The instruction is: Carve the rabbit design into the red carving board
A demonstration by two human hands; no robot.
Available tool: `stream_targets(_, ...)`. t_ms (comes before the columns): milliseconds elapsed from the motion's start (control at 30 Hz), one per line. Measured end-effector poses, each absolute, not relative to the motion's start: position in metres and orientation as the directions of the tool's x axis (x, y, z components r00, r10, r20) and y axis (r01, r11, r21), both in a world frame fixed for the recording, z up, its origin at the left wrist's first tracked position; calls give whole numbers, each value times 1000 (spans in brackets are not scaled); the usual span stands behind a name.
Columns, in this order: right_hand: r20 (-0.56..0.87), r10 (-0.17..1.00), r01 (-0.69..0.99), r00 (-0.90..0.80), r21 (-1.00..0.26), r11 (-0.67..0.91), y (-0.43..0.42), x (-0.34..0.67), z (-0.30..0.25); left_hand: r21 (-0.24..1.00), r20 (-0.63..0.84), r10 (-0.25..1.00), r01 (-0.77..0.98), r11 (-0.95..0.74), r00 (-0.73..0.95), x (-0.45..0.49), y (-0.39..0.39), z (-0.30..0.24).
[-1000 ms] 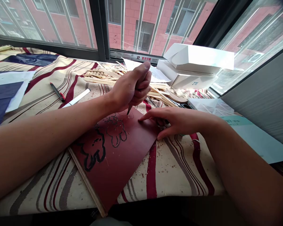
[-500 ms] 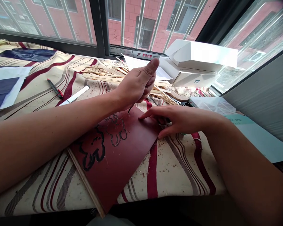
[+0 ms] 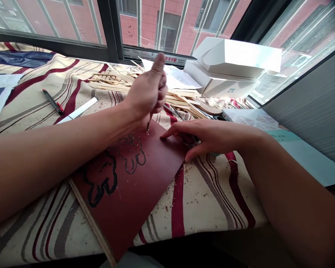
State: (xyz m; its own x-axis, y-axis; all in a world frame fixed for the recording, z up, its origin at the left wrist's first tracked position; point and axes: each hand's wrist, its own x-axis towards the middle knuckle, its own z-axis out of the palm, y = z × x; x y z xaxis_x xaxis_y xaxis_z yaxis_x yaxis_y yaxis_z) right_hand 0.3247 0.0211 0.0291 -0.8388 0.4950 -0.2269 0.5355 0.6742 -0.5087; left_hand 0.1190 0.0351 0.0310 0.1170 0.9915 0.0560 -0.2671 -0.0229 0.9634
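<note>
Left hand [image 3: 146,91] closed in a fist around a slim dark carving tool [image 3: 148,124], tip touching the board. Right hand [image 3: 201,137] open, fingers spread, fingertips [image 3: 164,136] pressing the board, holding nothing. Flat dark-red board [image 3: 123,208] with black-outlined figures lies at 6 o'clock on a cream striped cloth [image 3: 212,193]. Pale wooden strips [image 3: 111,83] at 12 o'clock.

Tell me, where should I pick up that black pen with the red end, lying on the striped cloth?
Pinch the black pen around the middle of its barrel, coming straight down from above. It lies flat and slanted on the striped cloth, with nothing pressed against it, so fingers can close on both sides of the slim barrel. Stay clear of the red end, which may be a loose cap.
</note>
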Motion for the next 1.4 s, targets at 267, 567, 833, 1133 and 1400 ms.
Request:
stream_targets(267,-237,485,533,-842,-501,681,22,324,30,901,187,969,-365,-236,-163,129,34,20)
stream_targets(567,-233,495,540,-837,-493,682,21,323,29,941,63,937,-334,60,345,108,34,33)
stream_targets(833,-218,484,523,-848,-494,694,20,323,31,906,283,954,-300,-299,-95,130,27,19)
stream_targets(1133,-229,494,539,-839,-477,694,22,323,31,943,95,908,-329,49,408,107,29,36)
stream_targets(1400,-222,483,526,-847,-476,704,19,322,31,938,157,965,-336,-80,208,117,33,25)
